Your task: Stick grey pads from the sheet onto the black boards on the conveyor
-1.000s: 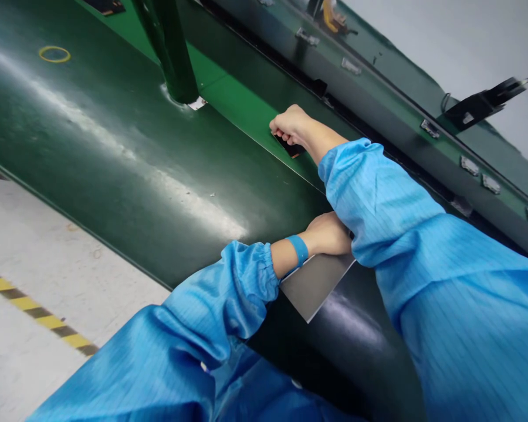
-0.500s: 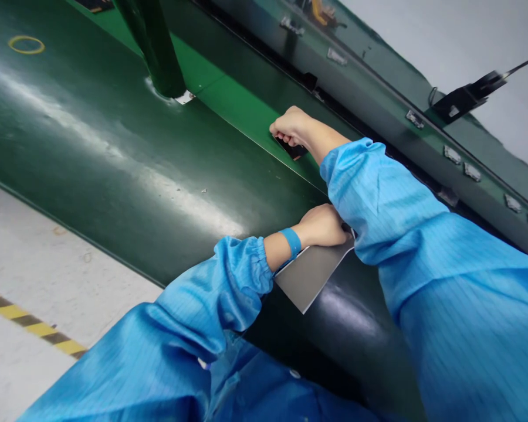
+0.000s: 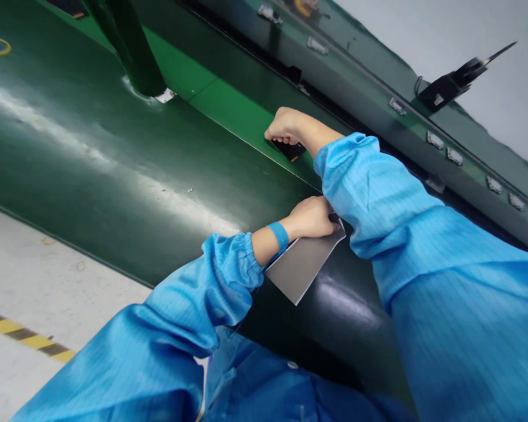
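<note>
Glossy green worktop (image 3: 92, 158), pale floor (image 3: 48, 281)

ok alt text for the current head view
A person's left hand holds a grey sheet while the right hand touches a dark flat piece on a bright green strip; blue sleeves reach over a dark green workbench.

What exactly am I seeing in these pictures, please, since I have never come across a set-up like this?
There is no robot here: a person works with two bare hands, filmed by a camera worn on the head, looking forward and down. The left hand, with a blue wristband, holds a grey sheet above a dark green worktable. The right hand has its fingers curled over a dark flat piece; whether they grip it is hidden. A yellow ring shows on the table.
</note>
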A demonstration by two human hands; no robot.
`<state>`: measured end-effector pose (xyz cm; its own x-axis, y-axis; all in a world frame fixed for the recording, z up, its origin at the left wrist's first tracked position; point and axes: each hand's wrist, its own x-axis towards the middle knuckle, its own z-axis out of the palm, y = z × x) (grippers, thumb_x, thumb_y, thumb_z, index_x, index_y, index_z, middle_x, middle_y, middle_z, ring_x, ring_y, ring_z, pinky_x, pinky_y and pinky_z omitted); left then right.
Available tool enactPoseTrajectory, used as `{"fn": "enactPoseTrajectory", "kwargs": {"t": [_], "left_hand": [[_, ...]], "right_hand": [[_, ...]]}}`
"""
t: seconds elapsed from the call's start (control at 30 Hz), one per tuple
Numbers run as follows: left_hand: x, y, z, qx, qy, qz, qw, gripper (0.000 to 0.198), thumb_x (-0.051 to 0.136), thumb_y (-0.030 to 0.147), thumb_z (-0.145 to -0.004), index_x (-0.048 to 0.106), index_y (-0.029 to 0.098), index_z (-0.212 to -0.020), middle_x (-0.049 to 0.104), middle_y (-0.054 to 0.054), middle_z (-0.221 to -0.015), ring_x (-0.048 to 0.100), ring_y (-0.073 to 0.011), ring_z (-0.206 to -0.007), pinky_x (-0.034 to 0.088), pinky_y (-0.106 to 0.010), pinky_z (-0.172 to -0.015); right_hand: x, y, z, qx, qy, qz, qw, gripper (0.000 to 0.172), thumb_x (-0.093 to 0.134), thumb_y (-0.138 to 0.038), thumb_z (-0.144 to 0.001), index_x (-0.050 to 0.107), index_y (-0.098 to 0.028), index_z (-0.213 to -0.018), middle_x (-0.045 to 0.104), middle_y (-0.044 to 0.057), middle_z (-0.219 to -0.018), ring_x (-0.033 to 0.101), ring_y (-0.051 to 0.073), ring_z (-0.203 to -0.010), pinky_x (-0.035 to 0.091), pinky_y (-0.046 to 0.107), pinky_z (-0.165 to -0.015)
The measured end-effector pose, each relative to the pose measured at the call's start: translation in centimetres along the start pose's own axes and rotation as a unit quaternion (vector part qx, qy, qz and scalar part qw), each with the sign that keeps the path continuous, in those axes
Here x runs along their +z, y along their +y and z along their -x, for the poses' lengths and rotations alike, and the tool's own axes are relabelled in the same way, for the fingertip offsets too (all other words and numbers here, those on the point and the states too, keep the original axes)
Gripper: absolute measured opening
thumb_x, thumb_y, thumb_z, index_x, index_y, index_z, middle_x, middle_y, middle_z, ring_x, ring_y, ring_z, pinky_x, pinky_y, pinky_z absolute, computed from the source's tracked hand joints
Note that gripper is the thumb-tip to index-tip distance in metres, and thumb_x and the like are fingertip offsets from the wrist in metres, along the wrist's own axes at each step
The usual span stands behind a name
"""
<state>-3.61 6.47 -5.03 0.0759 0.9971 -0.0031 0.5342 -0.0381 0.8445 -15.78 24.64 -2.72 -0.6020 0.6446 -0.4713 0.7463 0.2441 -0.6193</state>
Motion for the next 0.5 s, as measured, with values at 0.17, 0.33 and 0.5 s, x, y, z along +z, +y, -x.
{"fn": "enactPoseTrajectory", "kwargs": {"t": [0.17,0.33,0.5], "left_hand": [[-0.5,0.3,0.1,-0.024,-0.007,0.028,0.999,0.013,0.08,0.029,-0.085,0.076,0.016,-0.085,0.078,-0.008,-0.086,0.073,-0.0282,-0.084,0.052,-0.035,-0.073],[-0.9,0.3,0.3,-0.047,-0.013,0.061,0.997,0.023,0.079,0.025,-0.085,0.068,0.019,-0.066,0.071,-0.002,-0.07,0.068,-0.0232,-0.076,0.045,-0.031,-0.068],[-1.3,0.2,0.3,-0.059,-0.012,0.083,0.995,0.029,0.077,0.032,-0.083,0.06,0.019,-0.063,0.062,0.001,-0.065,0.056,-0.0171,-0.067,0.037,-0.028,-0.065]], "right_hand": [[-2.2,0.2,3.2,0.089,0.017,0.098,0.991,0.031,0.09,-0.016,-0.087,0.063,-0.014,-0.072,0.052,-0.001,-0.062,0.043,0.008,-0.053,0.031,0.02,-0.047],[-4.2,5.1,9.2,-0.018,0.062,0.024,0.998,0.038,0.074,-0.023,-0.099,0.055,-0.019,-0.066,0.045,-0.003,-0.05,0.036,0.01,-0.045,0.024,0.025,-0.045],[-4.7,14.4,18.0,-0.116,0.197,-0.069,0.971,0.031,0.067,-0.018,-0.096,0.052,-0.02,-0.069,0.047,-0.005,-0.056,0.039,0.01,-0.054,0.029,0.024,-0.055]]}}
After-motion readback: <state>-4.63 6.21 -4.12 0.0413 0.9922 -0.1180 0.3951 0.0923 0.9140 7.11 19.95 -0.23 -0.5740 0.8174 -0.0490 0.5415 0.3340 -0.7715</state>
